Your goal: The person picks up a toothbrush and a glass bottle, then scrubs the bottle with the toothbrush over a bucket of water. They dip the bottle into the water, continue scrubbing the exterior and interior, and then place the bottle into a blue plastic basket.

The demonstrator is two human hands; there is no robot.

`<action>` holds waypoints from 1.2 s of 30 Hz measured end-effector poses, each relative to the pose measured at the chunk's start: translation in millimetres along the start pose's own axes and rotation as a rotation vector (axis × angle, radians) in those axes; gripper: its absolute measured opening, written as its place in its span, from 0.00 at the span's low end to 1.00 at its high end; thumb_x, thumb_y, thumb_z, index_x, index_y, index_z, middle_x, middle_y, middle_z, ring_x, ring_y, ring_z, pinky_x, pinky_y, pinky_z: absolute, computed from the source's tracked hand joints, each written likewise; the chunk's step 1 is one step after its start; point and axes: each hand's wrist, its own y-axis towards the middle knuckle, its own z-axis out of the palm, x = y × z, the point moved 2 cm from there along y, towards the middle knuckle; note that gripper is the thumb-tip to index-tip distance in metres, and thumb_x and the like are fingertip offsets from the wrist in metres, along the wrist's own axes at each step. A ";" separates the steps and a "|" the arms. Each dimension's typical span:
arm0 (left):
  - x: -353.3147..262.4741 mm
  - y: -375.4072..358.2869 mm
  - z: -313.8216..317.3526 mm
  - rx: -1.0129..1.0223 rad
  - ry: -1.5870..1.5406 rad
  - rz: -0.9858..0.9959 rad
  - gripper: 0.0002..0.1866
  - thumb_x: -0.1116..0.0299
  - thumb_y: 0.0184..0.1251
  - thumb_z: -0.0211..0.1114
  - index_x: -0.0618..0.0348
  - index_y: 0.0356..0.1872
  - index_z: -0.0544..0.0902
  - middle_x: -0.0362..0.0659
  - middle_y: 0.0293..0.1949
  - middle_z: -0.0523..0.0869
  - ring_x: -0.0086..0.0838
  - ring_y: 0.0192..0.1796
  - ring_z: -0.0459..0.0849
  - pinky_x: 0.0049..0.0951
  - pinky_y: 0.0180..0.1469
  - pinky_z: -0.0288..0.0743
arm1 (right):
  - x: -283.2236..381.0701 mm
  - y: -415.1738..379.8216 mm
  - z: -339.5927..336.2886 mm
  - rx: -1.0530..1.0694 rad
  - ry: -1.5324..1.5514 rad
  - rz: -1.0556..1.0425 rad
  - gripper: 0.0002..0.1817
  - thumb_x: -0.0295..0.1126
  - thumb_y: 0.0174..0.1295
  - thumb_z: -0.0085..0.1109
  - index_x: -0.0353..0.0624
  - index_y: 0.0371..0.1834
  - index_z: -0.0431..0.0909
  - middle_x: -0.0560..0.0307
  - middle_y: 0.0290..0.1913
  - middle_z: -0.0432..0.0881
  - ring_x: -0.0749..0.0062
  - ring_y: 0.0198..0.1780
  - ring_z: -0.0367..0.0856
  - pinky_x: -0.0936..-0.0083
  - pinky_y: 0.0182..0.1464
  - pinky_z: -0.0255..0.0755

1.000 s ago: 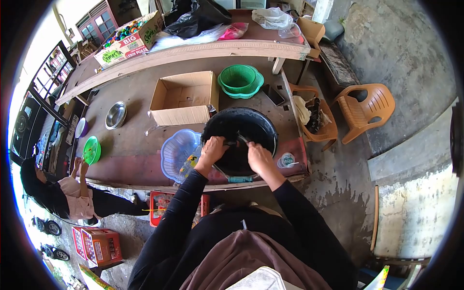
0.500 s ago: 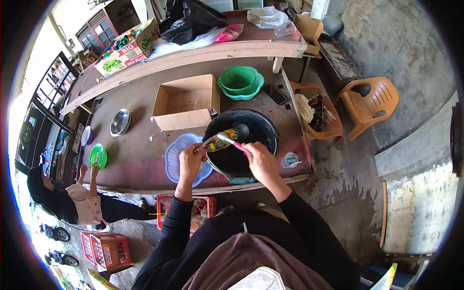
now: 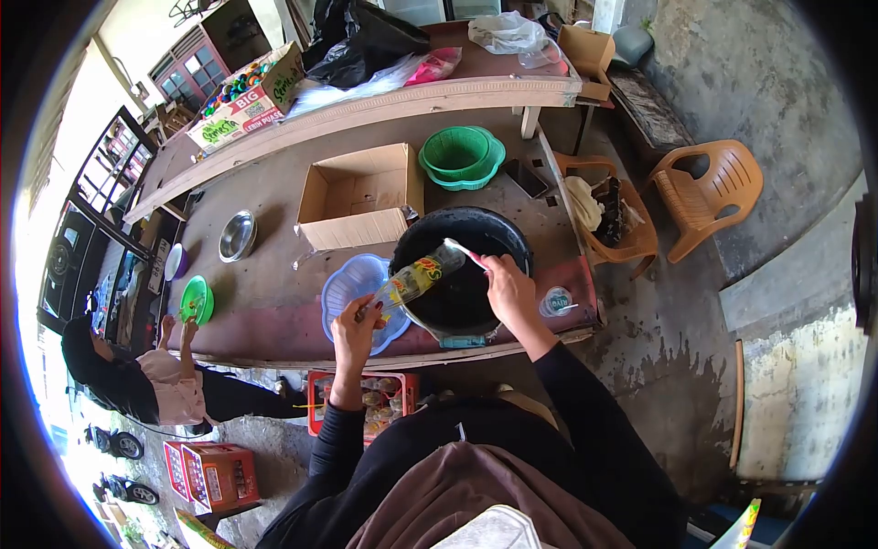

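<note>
My left hand [image 3: 353, 335] is closed around the neck end of a clear glass bottle [image 3: 417, 280] with a yellow and red printed label. The bottle lies tilted, its base over the round black tub [image 3: 518, 240]. In my right hand [image 3: 510, 291] is a toothbrush [image 3: 468, 253] with a pink handle and a pale head. That brush head is at the base end of the bottle; whether they touch is hard to tell. Under the bottle's neck end, the blue scalloped basin [image 3: 337, 297] sits beside the tub.
Behind the tub are an open cardboard box [image 3: 352, 224], green basins [image 3: 455, 151] and a phone [image 3: 528, 178]. A plastic cup [image 3: 555, 302] stands near the right edge. A red crate [image 3: 409, 398] of bottles is below the table. At left, another person [image 3: 169, 380] works at a green bowl [image 3: 198, 298].
The toothbrush has moved from the bottle's middle to its base end. My left hand has drawn down and slightly left, and the bottle's label now shows more fully.
</note>
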 end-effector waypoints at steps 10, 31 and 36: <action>13.2 -0.3 -13.9 -0.008 -0.099 -0.022 0.17 0.71 0.67 0.62 0.76 0.50 0.79 0.45 0.27 0.85 0.22 0.28 0.83 0.21 0.34 0.79 | -0.5 0.8 -8.1 -0.042 0.066 0.040 0.08 0.28 0.63 0.56 0.51 0.43 0.79 0.55 0.36 0.78 0.54 0.37 0.82 0.60 0.35 0.75; 17.6 1.0 -14.3 0.008 -0.099 -0.055 0.14 0.76 0.63 0.64 0.71 0.49 0.82 0.47 0.28 0.87 0.24 0.28 0.86 0.22 0.33 0.80 | 38.0 -19.4 -20.9 0.033 0.273 -0.177 0.11 0.28 0.63 0.56 0.51 0.47 0.78 0.56 0.37 0.78 0.52 0.35 0.82 0.58 0.35 0.76; -2.7 -21.0 -7.6 -0.042 0.138 0.116 0.14 0.77 0.63 0.63 0.68 0.50 0.82 0.50 0.30 0.87 0.26 0.28 0.87 0.24 0.32 0.80 | -22.0 1.8 0.8 0.053 -0.065 0.045 0.11 0.29 0.64 0.53 0.52 0.48 0.79 0.56 0.38 0.78 0.51 0.35 0.82 0.59 0.34 0.76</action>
